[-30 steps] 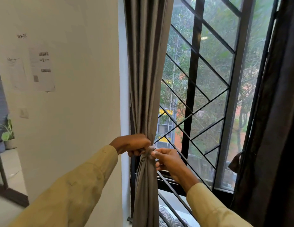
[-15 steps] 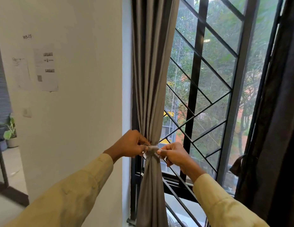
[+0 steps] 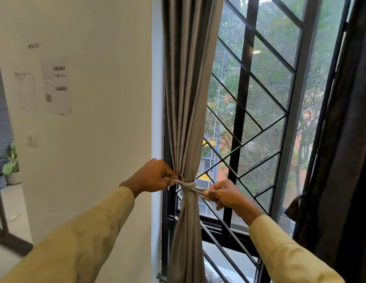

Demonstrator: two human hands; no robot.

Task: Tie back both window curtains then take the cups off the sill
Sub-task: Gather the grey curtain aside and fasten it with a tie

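- Left hand (image 3: 155,176): pinches left end of tie-back (image 3: 187,186).
- Right hand (image 3: 225,194): fingers curled round right end.
- Tie-back: knotted round gathered grey curtain (image 3: 188,99), beside wall (image 3: 108,119).
- Dark curtain (image 3: 345,139): hangs at right of window grille (image 3: 242,99).

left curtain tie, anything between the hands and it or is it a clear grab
Nothing visible stands between. The left hand and right hand each pinch an end of the tie, which wraps the bunched grey curtain. The window grille sits behind the curtain, not in the way.
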